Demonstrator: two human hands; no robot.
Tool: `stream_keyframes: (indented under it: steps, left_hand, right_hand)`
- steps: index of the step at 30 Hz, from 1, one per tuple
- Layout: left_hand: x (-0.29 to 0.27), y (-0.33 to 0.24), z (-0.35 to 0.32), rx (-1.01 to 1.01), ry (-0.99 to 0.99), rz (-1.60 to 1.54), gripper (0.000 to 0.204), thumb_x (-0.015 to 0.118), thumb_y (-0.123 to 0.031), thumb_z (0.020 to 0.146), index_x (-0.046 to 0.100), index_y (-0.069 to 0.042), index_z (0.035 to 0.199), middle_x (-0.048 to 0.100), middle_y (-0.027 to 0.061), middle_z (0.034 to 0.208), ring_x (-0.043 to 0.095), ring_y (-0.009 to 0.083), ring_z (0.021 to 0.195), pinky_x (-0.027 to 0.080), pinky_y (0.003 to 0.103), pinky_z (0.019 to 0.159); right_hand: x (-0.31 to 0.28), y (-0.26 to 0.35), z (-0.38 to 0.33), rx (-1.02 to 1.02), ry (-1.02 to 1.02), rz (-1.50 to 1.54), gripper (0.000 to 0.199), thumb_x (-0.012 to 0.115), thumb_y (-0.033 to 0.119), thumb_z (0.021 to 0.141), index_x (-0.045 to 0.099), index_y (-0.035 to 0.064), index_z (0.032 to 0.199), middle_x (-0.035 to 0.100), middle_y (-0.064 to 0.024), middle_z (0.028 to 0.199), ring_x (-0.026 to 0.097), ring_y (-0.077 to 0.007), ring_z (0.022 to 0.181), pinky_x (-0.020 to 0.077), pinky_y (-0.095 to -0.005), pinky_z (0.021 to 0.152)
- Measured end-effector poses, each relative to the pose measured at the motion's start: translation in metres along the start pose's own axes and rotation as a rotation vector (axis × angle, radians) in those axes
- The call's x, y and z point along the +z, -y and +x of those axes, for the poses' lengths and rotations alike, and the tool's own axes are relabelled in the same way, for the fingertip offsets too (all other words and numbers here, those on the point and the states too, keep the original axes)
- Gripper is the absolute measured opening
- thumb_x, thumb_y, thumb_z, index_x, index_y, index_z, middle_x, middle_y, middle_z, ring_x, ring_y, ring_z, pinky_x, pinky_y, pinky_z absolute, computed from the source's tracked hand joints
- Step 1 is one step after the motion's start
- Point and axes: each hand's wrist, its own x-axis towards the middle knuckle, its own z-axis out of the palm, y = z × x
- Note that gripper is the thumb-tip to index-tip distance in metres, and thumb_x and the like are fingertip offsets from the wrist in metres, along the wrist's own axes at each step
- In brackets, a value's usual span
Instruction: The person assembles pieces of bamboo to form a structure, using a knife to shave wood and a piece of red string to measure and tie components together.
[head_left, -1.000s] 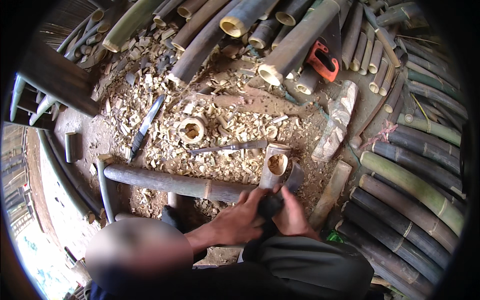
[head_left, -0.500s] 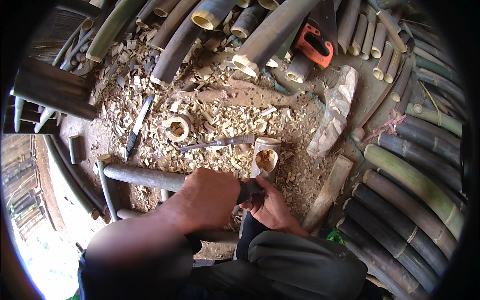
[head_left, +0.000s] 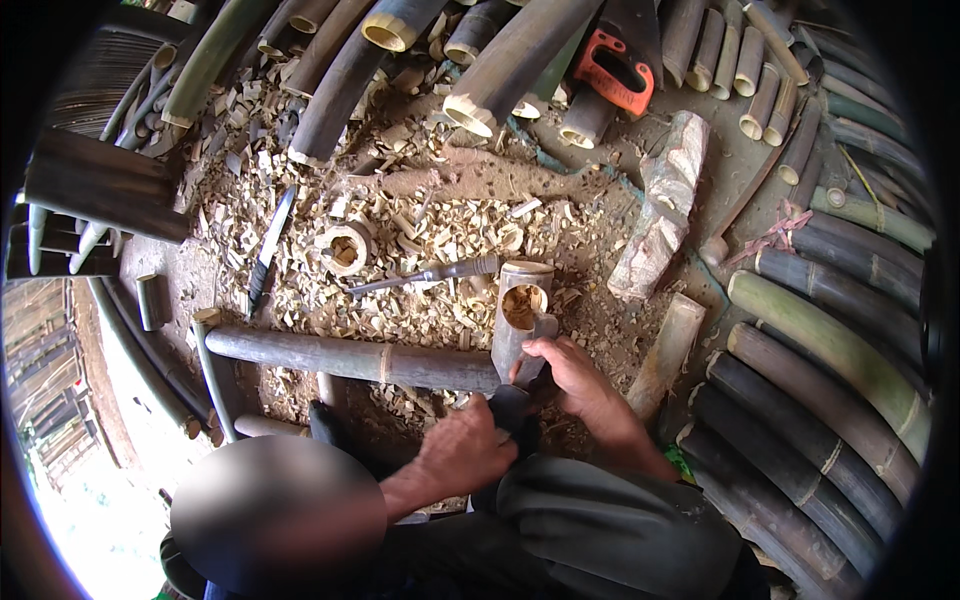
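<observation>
A bamboo tube (head_left: 510, 340) with a rounded opening cut in its side stands tilted in front of me, wood chips inside it. My right hand (head_left: 580, 375) is closed against its lower right side, the thumb on a short grey, round-ended piece (head_left: 545, 325) of unclear kind. Lower left, my left hand (head_left: 465, 445) forms a fist next to a dark object (head_left: 509, 405) at the tube's lower end; what its fingers grip is mostly hidden. Beyond lies a chisel-like tool (head_left: 430, 273) with a slim metal blade, near a short bamboo ring (head_left: 345, 249).
A long bamboo pole (head_left: 320, 352) lies crosswise at left. A knife (head_left: 271, 245) rests on the chips (head_left: 400, 310). Farther off are an orange-handled saw (head_left: 615, 72) and a rough wood block (head_left: 662, 205). Bamboo poles (head_left: 830, 370) line the right side.
My left hand has moved down and right, away from the pole, uncovering its right end. My right hand has shifted slightly up and right, and the grey round-ended piece now shows beside the tube.
</observation>
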Motion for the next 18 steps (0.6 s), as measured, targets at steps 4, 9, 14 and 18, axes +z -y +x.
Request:
stream_keyframes:
  steps: [4,9,14,18]
  left_hand:
    - [0.048,-0.014,0.016,-0.059,-0.074,-0.203,0.071,0.073,-0.036,0.083,0.045,0.016,0.123,0.067,0.0371,0.101,0.068,0.0505,0.101,0.053,0.054,0.091]
    - [0.052,0.002,0.004,-0.003,-0.058,-0.243,0.077,0.076,-0.041,0.085,0.042,0.011,0.130,0.068,0.0349,0.104,0.068,0.0486,0.102,0.053,0.054,0.091]
    - [0.028,0.050,-0.003,-0.032,-0.274,-0.210,0.055,0.083,-0.034,0.078,0.057,0.000,0.112,0.071,0.0259,0.093,0.071,0.0435,0.092,0.056,0.050,0.080]
    - [-0.045,0.028,-0.002,-0.050,-0.501,0.019,0.039,0.082,-0.030,0.070,0.068,0.000,0.091,0.073,0.0213,0.084,0.073,0.0398,0.082,0.057,0.049,0.077]
  right_hand:
    - [-0.026,-0.003,0.013,-0.151,-0.048,-0.298,0.038,0.059,0.035,0.093,0.072,0.0000,0.086,0.070,-0.0114,0.080,0.064,-0.0173,0.071,0.0485,-0.0341,0.066]
    - [0.033,0.003,-0.051,-0.245,-0.428,-0.625,0.036,0.061,0.033,0.093,0.070,-0.0020,0.089,0.066,-0.0112,0.076,0.058,-0.0214,0.069,0.0443,-0.0386,0.064]
    - [0.039,-0.025,0.009,-0.111,-0.231,-0.466,0.034,0.066,0.037,0.097,0.064,0.0045,0.108,0.068,-0.0069,0.098,0.059,-0.0151,0.084,0.0491,-0.0319,0.070]
    - [0.064,-0.013,0.034,-0.262,-0.189,-0.035,0.034,0.065,0.033,0.097,0.063,-0.0004,0.103,0.064,-0.0085,0.087,0.062,-0.0184,0.079,0.0524,-0.0368,0.067]
